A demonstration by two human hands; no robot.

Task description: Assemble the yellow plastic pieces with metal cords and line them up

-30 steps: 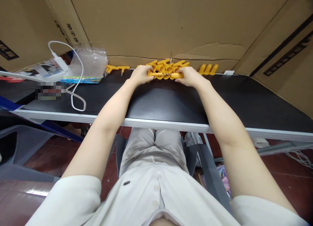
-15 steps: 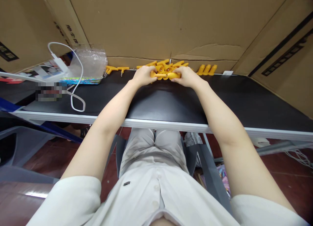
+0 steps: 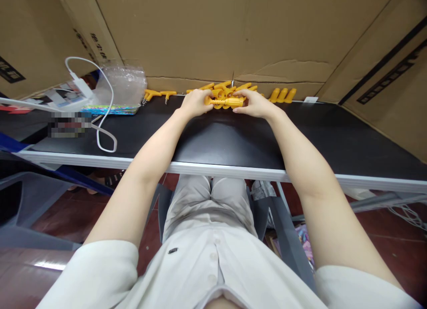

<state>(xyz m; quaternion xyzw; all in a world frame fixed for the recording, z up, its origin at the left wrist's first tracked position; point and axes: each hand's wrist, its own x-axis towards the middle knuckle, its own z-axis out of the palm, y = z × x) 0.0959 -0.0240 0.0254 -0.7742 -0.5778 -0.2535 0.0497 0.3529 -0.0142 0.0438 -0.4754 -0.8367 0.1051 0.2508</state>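
Note:
Over the back of the table, my left hand (image 3: 196, 103) is closed around the handle end of a yellow corkscrew (image 3: 215, 102), which lies level and points right. On the corkscrew's right end sits a yellow plastic sleeve (image 3: 234, 103), covering the metal spiral. My right hand (image 3: 255, 104) grips the sleeve's far end with thumb and fingers. Just behind both hands is a pile of more yellow corkscrews and sleeves (image 3: 223, 86), partly hidden by my fingers.
Two loose corkscrews (image 3: 168, 94) lie left of the pile. Several yellow sleeves (image 3: 282, 95) stand in a row at right. A clear plastic bag (image 3: 122, 86) and a white cable (image 3: 111, 95) are on the left. Cardboard walls (image 3: 200, 33) enclose the black tabletop (image 3: 230, 140).
The sleeve has moved left onto the corkscrew, and the metal spiral that showed between them is now covered. My right hand's fingers have shifted to the sleeve's right end.

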